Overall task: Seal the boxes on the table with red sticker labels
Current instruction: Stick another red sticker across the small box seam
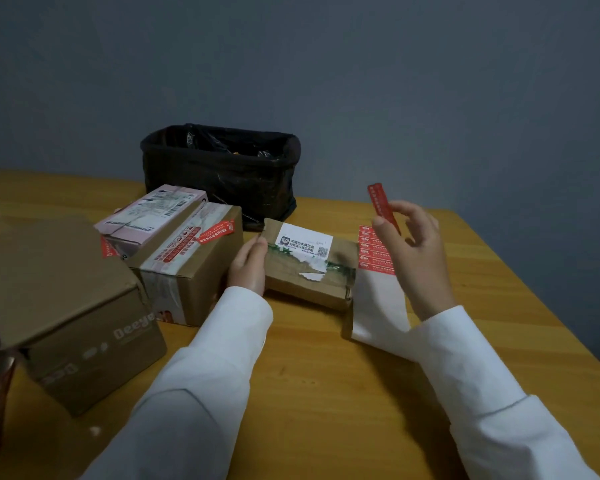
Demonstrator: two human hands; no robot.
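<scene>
Sticker lifted beside the small box

Right hand pinches 1 red sticker; left hand grips the small box.

We see the left hand gripping the left end of a small cardboard box on the yellow desk, while the right hand pinches a red sticker label upright in the air above the sticker sheet. That sheet lies just right of the small box, with a few red labels at its far end. To the left we have a taped box already wearing a red label, a pink box behind it, a big brown box nearest us, and a black-lined bin at the back.
</scene>
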